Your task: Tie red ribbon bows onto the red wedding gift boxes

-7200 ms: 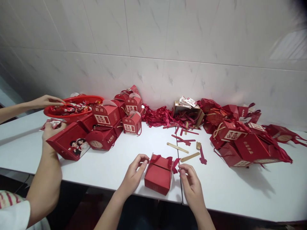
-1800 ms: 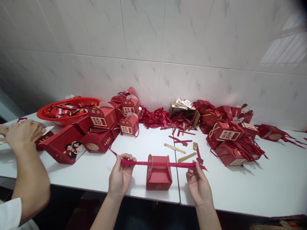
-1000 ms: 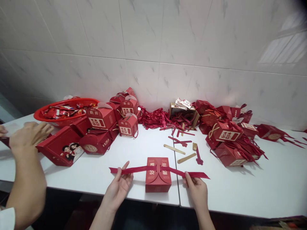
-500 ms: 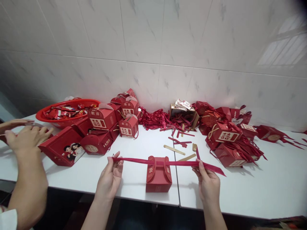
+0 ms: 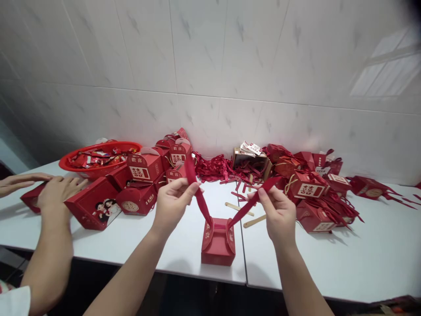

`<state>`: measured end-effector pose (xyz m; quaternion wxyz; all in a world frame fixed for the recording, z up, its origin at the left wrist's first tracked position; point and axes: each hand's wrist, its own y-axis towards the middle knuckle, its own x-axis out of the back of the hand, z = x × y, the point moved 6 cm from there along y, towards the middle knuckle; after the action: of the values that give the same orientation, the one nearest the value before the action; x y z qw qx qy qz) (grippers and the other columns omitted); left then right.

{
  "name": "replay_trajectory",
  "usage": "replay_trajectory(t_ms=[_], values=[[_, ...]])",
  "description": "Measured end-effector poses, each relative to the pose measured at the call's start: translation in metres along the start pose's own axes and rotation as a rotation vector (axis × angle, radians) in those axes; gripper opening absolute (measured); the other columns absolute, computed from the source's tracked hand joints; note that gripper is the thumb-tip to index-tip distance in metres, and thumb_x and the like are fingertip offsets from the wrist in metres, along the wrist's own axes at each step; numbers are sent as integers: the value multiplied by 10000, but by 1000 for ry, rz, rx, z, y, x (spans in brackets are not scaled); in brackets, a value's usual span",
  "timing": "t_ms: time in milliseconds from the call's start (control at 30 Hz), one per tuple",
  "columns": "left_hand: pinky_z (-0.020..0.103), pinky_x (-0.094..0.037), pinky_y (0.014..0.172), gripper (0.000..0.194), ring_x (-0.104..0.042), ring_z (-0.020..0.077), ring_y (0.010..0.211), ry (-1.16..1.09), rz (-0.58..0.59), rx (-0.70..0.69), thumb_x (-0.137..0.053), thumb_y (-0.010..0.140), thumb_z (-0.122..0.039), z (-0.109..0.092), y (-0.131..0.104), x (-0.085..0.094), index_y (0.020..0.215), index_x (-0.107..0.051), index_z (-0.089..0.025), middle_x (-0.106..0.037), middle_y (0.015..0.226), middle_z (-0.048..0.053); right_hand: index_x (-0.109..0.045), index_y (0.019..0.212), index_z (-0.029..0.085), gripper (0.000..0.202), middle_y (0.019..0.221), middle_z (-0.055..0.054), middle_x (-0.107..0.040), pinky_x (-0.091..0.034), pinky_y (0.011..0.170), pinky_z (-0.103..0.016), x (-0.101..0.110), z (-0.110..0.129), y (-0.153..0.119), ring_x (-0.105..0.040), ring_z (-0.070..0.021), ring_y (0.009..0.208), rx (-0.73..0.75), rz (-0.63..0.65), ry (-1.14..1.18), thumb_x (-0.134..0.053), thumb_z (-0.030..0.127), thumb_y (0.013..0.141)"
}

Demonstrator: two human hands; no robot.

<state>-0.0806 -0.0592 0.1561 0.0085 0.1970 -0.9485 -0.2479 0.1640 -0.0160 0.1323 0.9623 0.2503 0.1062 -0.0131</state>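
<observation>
A small red gift box (image 5: 218, 253) with a folded top stands near the table's front edge, between my two hands. A dark red ribbon (image 5: 204, 207) runs through the openings at its top, and both ends rise in a V. My left hand (image 5: 174, 202) pinches the left end between thumb and fingers, with its tail sticking up above. The other end is pinched in my right hand (image 5: 278, 208), a little higher than the box and to its right. The box rests on the table, with both hands raised clear of it.
At left, a co-worker's hands (image 5: 59, 193) rest on a red box. A red basket (image 5: 66, 166) of wrapped sweets stands behind. Red boxes (image 5: 144, 169) are stacked left, ribboned boxes (image 5: 309, 188) right. Loose ribbons (image 5: 215, 169) and an open carton (image 5: 268, 169) lie at the wall.
Both my hands have risen and come closer together, so the ribbon went from a level stretch to a V. The co-worker's hands now press on a red box.
</observation>
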Motion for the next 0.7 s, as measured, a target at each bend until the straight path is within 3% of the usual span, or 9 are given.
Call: replay_trajectory(t_ms=[100,200,433,700], values=[[214,-411,491,199,-559,114,553,79,93,-20,-720,721,-351,-7,2,-18,757,-735,-156,-705,683,36,-697,895,160,238,753,-50,-726,-588,706,-358,-16,10,4,-695,-193,715,-6,69,5,-660,369,788],[227,-437,524,215,-594,139,597,90,113,2,-733,702,-361,-6,1,-26,727,-741,-147,-711,680,44,-707,863,161,238,748,-48,-726,-581,719,-359,-23,18,6,-693,-193,713,-4,87,10,-664,380,781],[297,-518,766,221,-681,207,786,-41,96,74,-773,663,-329,2,-1,-28,785,-756,-146,-751,768,74,-716,862,175,221,738,-40,-723,-555,727,-337,-25,20,8,-685,-186,742,0,106,40,-632,372,811],[302,-526,800,244,-692,214,830,-71,169,69,-720,733,-356,3,-3,-32,862,-759,-152,-759,824,80,-720,883,176,231,745,-48,-715,-551,663,-323,-26,13,10,-670,-184,724,-22,108,129,-639,378,806]])
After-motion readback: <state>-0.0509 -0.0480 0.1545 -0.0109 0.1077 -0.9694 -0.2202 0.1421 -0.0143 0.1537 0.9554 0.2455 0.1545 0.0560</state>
